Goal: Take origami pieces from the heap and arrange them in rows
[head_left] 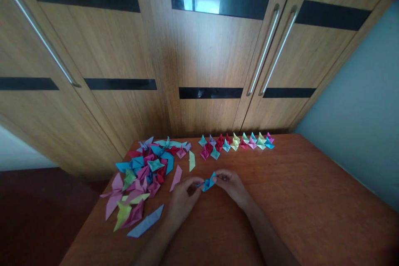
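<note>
A small blue folded-paper piece point(208, 183) is held between both hands, a little above the table. My left hand point(186, 194) pinches its left end between thumb and fingers. On the other side, my right hand point(230, 183) grips the upper right tip. Just left of my left hand lies a pink folded strip point(176, 178), and beyond it a pale yellow strip point(191, 161). A light blue strip point(146, 221) rests nearer the front, beside my left forearm.
A heap of colourful folded papers point(143, 174) covers the table's left part. Small pointed paper pieces point(235, 142) stand in rows along the back edge. The brown table point(299, 199) meets a wooden wardrobe point(215, 50) with metal handles; a pale wall point(358, 91) is at right.
</note>
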`<action>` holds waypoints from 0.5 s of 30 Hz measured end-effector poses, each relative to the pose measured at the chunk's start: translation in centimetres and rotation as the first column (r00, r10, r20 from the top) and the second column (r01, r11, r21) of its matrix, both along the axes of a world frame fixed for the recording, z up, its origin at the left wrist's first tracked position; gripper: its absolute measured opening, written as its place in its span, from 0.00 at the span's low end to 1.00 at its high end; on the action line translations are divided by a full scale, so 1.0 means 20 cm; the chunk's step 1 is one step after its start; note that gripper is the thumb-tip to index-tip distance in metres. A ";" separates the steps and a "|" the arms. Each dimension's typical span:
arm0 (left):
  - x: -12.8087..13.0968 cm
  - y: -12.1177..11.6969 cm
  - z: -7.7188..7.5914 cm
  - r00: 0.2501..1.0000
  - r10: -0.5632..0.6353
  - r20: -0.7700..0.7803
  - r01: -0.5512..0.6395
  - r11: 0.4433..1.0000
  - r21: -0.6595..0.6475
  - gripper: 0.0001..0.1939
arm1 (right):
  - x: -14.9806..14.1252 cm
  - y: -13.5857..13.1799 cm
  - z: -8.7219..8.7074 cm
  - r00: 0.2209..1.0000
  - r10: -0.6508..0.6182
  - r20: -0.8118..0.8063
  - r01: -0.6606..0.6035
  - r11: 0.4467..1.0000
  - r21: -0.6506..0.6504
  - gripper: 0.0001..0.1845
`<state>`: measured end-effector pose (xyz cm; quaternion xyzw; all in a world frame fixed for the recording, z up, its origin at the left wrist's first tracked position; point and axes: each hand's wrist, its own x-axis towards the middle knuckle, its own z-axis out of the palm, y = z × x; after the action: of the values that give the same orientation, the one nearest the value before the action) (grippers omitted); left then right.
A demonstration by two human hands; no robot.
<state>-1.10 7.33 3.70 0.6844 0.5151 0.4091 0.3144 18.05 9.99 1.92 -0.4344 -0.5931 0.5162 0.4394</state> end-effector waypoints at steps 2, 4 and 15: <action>0.00 0.00 -0.01 0.999 0.024 0.025 -0.024 1.000 -0.009 0.07 | 0.00 0.00 0.00 1.000 -0.008 -0.010 0.008 1.000 -0.006 0.14; -0.01 0.00 -0.03 0.997 0.031 0.068 -0.029 0.999 -0.034 0.08 | 0.00 0.00 0.01 0.999 -0.025 -0.023 0.025 0.999 -0.021 0.14; -0.01 -0.01 -0.01 0.955 -0.027 0.295 0.067 0.989 -0.128 0.08 | 0.02 -0.01 0.02 0.992 0.005 -0.124 -0.019 0.993 -0.114 0.16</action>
<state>-1.23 7.10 3.44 0.6053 0.4734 0.4618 0.4430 18.43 9.79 2.24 -0.4226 -0.5367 0.5779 0.4466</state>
